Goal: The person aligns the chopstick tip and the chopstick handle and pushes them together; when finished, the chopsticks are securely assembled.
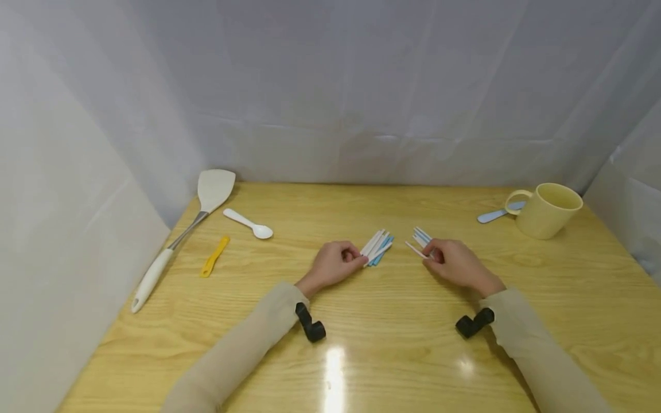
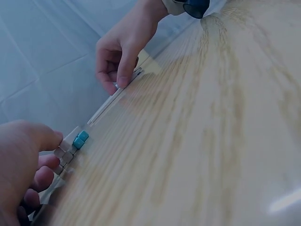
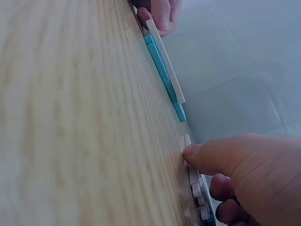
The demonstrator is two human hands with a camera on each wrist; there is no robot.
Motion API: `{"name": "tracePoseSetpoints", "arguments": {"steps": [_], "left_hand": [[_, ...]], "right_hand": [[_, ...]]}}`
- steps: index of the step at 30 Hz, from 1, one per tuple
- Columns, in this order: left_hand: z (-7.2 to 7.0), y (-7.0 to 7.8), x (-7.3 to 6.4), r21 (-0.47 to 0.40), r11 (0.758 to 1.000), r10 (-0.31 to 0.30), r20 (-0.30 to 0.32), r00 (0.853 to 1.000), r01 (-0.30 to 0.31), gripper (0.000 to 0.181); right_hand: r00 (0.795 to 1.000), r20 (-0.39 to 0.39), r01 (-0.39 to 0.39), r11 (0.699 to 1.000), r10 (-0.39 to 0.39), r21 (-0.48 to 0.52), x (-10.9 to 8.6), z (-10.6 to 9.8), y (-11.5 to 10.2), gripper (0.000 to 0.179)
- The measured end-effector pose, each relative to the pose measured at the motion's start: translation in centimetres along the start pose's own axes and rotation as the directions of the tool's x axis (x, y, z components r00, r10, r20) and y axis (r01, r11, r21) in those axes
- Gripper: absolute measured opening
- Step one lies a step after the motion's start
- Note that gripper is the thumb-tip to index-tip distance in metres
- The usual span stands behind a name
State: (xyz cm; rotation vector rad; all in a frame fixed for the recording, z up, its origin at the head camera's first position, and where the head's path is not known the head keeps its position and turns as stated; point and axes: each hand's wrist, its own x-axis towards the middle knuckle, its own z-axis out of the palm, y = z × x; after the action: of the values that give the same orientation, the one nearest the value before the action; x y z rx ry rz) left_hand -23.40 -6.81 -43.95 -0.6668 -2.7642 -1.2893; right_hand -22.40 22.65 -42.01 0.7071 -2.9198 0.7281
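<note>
Two small groups of thin white and blue sticks lie on the wooden table. My left hand [image 1: 338, 263] is at the left group, pinching the near end of a white stick [image 1: 381, 253] that lies slantwise over the others. Blue sticks [image 3: 162, 70] show beneath that white one in the right wrist view. To the right, my right hand [image 1: 457, 263] pinches a white stick [image 1: 415, 249] between thumb and index finger, at the near side of the right group [image 1: 422, 233]. The fingers partly cover this group; its stick ends [image 3: 200, 200] show beside the thumb in the right wrist view.
At the left lie a long-handled white spatula [image 1: 216, 188], a white spoon [image 1: 262, 231] and a small yellow utensil [image 1: 214, 257]. A yellow mug [image 1: 544, 215] stands at the back right, partly over a pale blue utensil [image 1: 492, 216]. White cloth [image 1: 341, 86] hangs behind the table [image 1: 392, 355].
</note>
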Motion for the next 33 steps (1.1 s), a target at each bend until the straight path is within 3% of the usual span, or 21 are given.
{"name": "tracePoseSetpoints", "arguments": {"steps": [9, 19, 25, 33], "left_hand": [[0.06, 0.3, 0.05, 0.024, 0.999, -0.032, -0.021, 0.999, 0.032, 0.021], [0.19, 0.2, -0.09, 0.006, 1.0, -0.022, -0.025, 0.999, 0.022, 0.019], [0.39, 0.07, -0.14, -0.049, 0.999, -0.002, -0.052, 0.999, 0.0, 0.018], [0.35, -0.03, -0.33, -0.148, 0.987, 0.042, -0.115, 0.992, -0.059, 0.013]], "right_hand": [[0.998, -0.041, -0.039, 0.998, 0.037, -0.045, -0.03, -0.14, -0.22, 0.013], [0.994, -0.077, -0.079, 0.997, 0.076, -0.027, -0.21, 0.31, -0.02, 0.016], [0.994, -0.086, -0.064, 0.998, 0.063, -0.006, -0.38, 0.14, -0.15, 0.015], [0.991, -0.127, -0.026, 0.994, 0.039, 0.103, -0.06, 0.22, -0.35, 0.014]]}}
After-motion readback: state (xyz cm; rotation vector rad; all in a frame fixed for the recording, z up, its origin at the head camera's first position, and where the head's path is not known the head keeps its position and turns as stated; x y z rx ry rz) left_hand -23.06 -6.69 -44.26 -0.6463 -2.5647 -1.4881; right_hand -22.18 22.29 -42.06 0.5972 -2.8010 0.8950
